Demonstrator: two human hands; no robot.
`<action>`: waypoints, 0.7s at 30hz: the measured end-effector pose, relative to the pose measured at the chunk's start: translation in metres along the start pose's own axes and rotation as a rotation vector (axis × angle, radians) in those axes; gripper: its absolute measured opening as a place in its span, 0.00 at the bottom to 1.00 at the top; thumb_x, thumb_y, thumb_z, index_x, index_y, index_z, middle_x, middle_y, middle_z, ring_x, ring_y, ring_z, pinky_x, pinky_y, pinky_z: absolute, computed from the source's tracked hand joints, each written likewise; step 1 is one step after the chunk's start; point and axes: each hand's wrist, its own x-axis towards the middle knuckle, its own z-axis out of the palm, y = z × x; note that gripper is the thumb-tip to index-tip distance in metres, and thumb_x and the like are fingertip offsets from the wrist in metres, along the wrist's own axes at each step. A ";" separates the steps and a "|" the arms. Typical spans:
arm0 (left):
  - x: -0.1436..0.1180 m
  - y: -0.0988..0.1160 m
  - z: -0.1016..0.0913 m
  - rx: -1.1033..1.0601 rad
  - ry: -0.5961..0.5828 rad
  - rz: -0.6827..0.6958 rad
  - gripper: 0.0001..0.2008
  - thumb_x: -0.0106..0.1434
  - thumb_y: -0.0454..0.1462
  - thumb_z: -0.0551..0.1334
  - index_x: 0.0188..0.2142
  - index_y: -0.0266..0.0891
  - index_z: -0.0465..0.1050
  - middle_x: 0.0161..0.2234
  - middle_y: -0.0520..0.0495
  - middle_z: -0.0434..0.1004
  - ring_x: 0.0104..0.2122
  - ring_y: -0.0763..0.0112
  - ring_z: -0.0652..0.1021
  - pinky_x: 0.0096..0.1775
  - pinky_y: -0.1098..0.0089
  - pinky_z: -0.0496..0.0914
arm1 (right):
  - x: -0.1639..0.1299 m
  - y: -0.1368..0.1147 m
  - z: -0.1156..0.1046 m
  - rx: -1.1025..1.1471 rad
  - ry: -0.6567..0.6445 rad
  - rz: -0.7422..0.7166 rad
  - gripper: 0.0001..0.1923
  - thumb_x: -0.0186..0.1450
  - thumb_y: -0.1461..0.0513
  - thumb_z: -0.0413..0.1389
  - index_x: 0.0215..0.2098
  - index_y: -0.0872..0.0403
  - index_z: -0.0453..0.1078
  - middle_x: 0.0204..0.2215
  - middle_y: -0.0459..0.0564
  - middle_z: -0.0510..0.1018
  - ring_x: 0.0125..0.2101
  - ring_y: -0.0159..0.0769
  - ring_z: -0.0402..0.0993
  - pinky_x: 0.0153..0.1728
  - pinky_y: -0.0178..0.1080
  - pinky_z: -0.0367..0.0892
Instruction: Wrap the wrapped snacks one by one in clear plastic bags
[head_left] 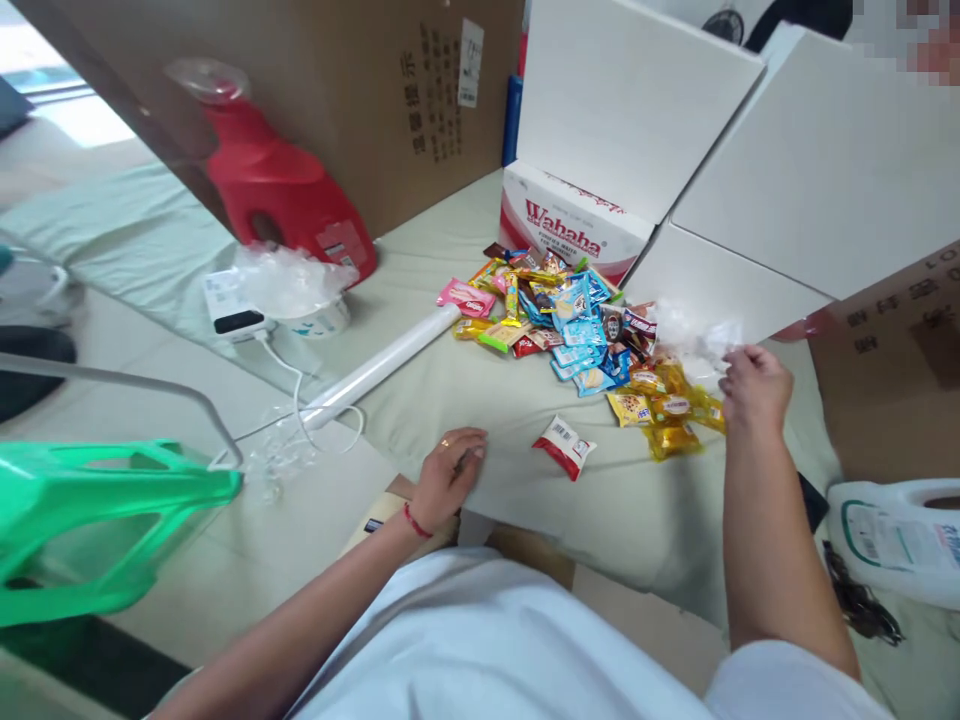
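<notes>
At the right, my right hand (757, 385) is closed, its fingertips pinching the edge of a crumpled clear plastic bag (694, 345). My left hand (452, 468) rests at the near edge of the pale green cloth (420, 390), fingers loosely bent and holding nothing. Between the hands lies a single red-and-white snack packet (565, 447). Beyond it spreads a pile of small wrapped snacks (574, 315) in blue, pink, yellow and brown wrappers. Several yellow packets (671, 408) lie closest to my right hand.
A Wahaha carton (574, 222) and white panels (637, 100) stand behind the pile. Leftward are a white roll (382, 365), a red jug (281, 180), a plastic-covered tub (319, 312) and a green plastic stool (112, 520). A white jug (896, 540) lies at right.
</notes>
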 end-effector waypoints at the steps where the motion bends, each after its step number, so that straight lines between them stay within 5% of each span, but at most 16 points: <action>1: -0.001 0.007 0.003 -0.072 0.000 -0.040 0.12 0.72 0.43 0.56 0.39 0.42 0.75 0.41 0.42 0.80 0.42 0.62 0.79 0.47 0.59 0.76 | -0.028 -0.009 0.001 0.091 -0.050 0.047 0.13 0.63 0.51 0.56 0.32 0.50 0.63 0.23 0.41 0.66 0.21 0.28 0.56 0.20 0.33 0.55; 5: -0.005 0.043 0.023 -0.554 -0.156 -0.308 0.18 0.69 0.53 0.59 0.37 0.41 0.72 0.32 0.47 0.74 0.33 0.67 0.76 0.32 0.68 0.74 | -0.164 -0.051 0.030 0.619 -0.331 0.416 0.20 0.51 0.50 0.69 0.33 0.51 0.67 0.23 0.39 0.67 0.19 0.25 0.54 0.18 0.29 0.50; 9: -0.003 0.062 0.038 -1.003 -0.198 -0.502 0.25 0.56 0.55 0.72 0.41 0.41 0.70 0.41 0.47 0.76 0.40 0.67 0.77 0.37 0.68 0.76 | -0.260 -0.084 0.062 0.579 -0.436 0.393 0.16 0.56 0.51 0.69 0.32 0.53 0.74 0.21 0.40 0.67 0.22 0.26 0.58 0.22 0.31 0.55; 15: -0.004 0.031 0.018 -1.102 -0.061 -0.591 0.21 0.49 0.45 0.78 0.30 0.38 0.71 0.32 0.53 0.73 0.33 0.75 0.73 0.35 0.74 0.71 | -0.282 -0.075 0.061 0.865 -0.381 0.602 0.22 0.51 0.50 0.74 0.30 0.52 0.71 0.21 0.38 0.64 0.21 0.24 0.54 0.20 0.29 0.53; 21: -0.007 0.010 -0.003 -1.332 -0.137 -0.698 0.19 0.49 0.38 0.79 0.30 0.38 0.69 0.30 0.55 0.73 0.32 0.75 0.75 0.41 0.67 0.77 | -0.275 -0.044 0.049 0.842 -0.327 0.632 0.23 0.51 0.49 0.74 0.31 0.53 0.69 0.23 0.40 0.64 0.21 0.24 0.53 0.20 0.27 0.52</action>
